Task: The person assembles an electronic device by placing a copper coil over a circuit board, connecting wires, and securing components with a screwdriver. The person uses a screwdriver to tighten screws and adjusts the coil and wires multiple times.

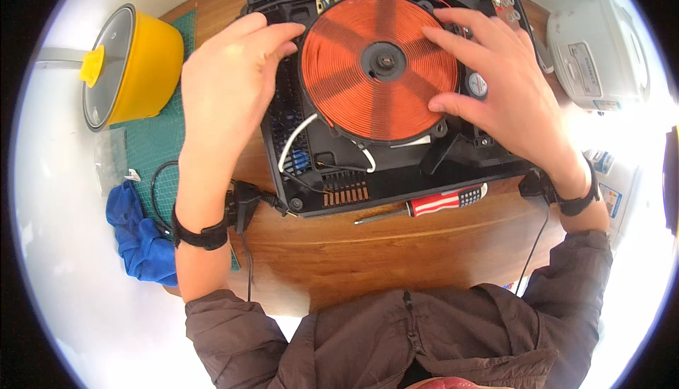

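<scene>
A round copper induction coil with a dark hub lies in the opened black housing of an induction cooker. At the coil's upper left rim, my left hand has its thumb and forefinger drawn close in a pinch. What sits between those fingertips, if anything, is too small to make out. My right hand spreads over the coil's right side. Its forefinger and thumb rest apart on or just above the windings, and its other fingers reach past the upper right rim.
Below the housing lies a screwdriver with a red, white and black handle. A yellow lidded pot and a blue cloth are at left, by a green cutting mat. A white appliance stands right. White wires loop from the coil.
</scene>
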Demonstrator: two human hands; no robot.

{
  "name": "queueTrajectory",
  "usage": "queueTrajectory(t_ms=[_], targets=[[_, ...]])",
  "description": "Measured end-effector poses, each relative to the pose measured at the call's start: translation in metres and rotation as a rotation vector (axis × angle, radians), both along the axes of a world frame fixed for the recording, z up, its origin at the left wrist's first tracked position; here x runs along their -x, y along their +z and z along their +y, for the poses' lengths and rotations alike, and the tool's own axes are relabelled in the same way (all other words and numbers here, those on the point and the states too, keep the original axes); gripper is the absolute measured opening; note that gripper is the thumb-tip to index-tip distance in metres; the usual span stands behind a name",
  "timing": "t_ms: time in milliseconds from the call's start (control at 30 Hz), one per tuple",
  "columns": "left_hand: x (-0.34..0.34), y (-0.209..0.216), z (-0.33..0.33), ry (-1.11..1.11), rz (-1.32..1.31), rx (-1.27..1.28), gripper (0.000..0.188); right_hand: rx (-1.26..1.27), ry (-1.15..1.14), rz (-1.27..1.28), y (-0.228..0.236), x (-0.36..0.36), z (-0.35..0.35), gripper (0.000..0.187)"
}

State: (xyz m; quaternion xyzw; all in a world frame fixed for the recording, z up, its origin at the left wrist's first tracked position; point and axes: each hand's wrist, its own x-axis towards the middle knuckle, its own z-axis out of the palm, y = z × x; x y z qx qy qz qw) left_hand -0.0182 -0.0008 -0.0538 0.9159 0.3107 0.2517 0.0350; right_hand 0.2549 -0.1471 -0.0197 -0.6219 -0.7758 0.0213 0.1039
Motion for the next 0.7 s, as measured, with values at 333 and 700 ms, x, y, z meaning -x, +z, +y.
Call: queueTrajectory(t_ms=[333,700], targets=[[-0.004,0.003,-0.001,0.057,-0.01,0.14,0.021,-0.032,-0.051,0.107,-0.004,0.008,-0.009,0.053],[-0.004,0.008,-0.004,0.124,0.034,0.22,0.02,0.023,-0.026,0.196,-0.008,0.005,-0.018,0.086]])
